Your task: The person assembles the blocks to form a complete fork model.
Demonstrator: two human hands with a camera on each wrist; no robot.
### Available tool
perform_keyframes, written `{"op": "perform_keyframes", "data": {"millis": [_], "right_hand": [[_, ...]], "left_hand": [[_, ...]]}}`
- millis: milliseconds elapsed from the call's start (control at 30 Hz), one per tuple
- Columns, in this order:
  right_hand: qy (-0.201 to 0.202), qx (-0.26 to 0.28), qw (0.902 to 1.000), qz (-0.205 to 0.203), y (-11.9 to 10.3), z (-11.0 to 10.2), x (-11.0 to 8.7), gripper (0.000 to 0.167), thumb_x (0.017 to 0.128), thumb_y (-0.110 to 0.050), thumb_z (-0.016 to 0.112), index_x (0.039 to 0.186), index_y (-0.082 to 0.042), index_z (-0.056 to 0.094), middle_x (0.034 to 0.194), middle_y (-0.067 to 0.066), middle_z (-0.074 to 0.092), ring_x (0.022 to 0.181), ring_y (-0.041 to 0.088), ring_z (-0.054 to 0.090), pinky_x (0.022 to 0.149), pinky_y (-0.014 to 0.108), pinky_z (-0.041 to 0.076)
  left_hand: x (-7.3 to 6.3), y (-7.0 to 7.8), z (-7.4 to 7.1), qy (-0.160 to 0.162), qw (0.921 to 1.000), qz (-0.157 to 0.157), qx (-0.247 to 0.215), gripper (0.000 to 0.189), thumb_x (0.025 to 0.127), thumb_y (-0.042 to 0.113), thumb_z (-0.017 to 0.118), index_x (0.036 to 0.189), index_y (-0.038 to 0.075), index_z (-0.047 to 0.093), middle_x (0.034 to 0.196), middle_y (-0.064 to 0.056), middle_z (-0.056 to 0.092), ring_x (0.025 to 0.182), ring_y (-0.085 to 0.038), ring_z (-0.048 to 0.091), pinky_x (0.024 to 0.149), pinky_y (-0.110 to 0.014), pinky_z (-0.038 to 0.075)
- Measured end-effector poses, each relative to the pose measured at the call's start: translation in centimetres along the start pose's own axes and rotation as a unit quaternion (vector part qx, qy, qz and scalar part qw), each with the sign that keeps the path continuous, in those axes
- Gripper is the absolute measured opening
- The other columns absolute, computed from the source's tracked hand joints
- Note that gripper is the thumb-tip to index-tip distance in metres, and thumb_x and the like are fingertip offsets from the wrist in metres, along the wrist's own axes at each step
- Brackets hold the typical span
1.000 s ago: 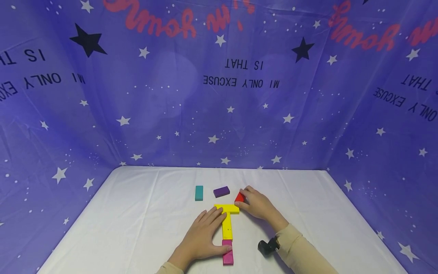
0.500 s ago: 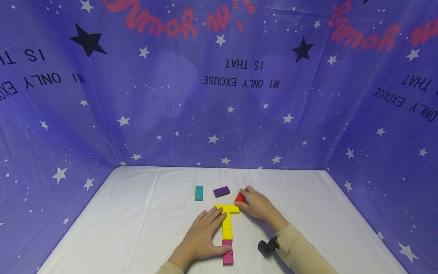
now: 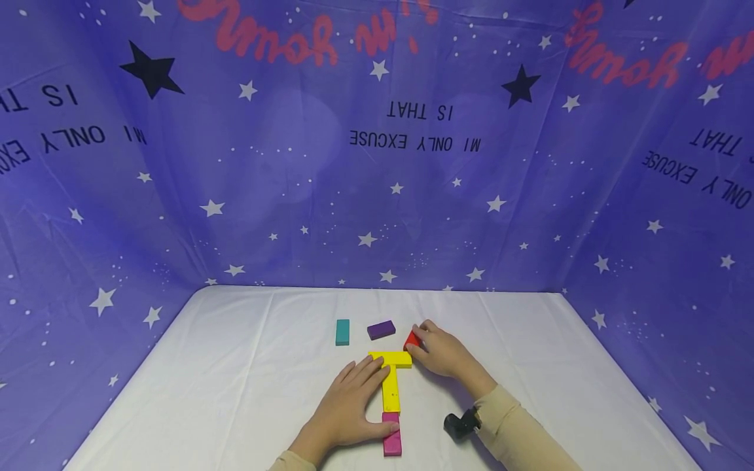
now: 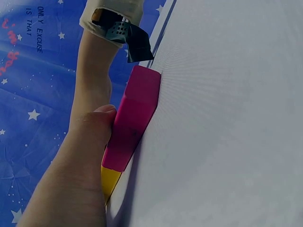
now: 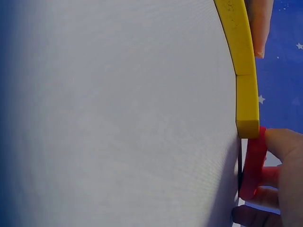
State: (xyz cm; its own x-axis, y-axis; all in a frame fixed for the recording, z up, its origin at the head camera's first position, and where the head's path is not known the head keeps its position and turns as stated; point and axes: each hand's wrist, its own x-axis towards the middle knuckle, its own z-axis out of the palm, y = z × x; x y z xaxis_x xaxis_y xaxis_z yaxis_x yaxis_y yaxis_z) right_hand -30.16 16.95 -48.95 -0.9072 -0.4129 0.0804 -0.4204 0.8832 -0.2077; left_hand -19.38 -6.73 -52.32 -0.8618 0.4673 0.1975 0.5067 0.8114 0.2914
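My right hand (image 3: 442,350) pinches a small red block (image 3: 412,340), triangular from above, between thumb and fingers. In the right wrist view the red block (image 5: 254,163) is at the end of a yellow block (image 5: 247,106). That yellow block (image 3: 397,358) lies crosswise at the far end of a longer yellow block (image 3: 391,392), making a T. A magenta block (image 3: 392,445) continues the stem toward me. My left hand (image 3: 349,405) lies spread over these pieces, fingertips on the yellow blocks and thumb on the magenta block (image 4: 137,104). Its fingers partly cover the yellow pieces.
A teal block (image 3: 343,332) and a purple block (image 3: 381,330) lie beyond the T on the white cloth-covered table (image 3: 265,379). A starry purple-blue curtain (image 3: 330,216) encloses the back and sides. A black device (image 3: 461,425) is at my right wrist.
My right thumb has shifted slightly on the red block, and the block has turned a little. The left hand and the other blocks stay in place.
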Motion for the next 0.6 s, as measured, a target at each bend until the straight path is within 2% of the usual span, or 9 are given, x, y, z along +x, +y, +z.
{"op": "perform_keyframes", "data": {"millis": [300, 600], "right_hand": [[0.003, -0.001, 1.0, -0.004, 0.19, 0.16, 0.03, 0.058, 0.096, -0.045, 0.06, 0.14, -0.006, 0.057, 0.125, 0.01, 0.06, 0.099, 0.02, 0.064, 0.094, 0.043, 0.056], [0.007, -0.002, 1.0, -0.002, 0.22, 0.18, 0.01, 0.06, 0.095, -0.047, 0.061, 0.139, -0.006, 0.057, 0.125, 0.009, 0.061, 0.106, 0.022, 0.062, 0.097, 0.043, 0.055]], "left_hand": [[0.06, 0.01, 0.02, 0.006, 1.0, 0.004, 0.004, 0.096, 0.077, 0.088, 0.043, 0.152, 0.028, 0.04, 0.162, 0.006, 0.033, 0.151, -0.02, 0.028, 0.122, -0.054, 0.025], [0.02, 0.05, -0.07, -0.003, 1.0, 0.001, 0.003, 0.096, 0.078, 0.087, 0.043, 0.153, 0.028, 0.039, 0.162, 0.007, 0.032, 0.152, -0.019, 0.026, 0.123, -0.052, 0.024]]}}
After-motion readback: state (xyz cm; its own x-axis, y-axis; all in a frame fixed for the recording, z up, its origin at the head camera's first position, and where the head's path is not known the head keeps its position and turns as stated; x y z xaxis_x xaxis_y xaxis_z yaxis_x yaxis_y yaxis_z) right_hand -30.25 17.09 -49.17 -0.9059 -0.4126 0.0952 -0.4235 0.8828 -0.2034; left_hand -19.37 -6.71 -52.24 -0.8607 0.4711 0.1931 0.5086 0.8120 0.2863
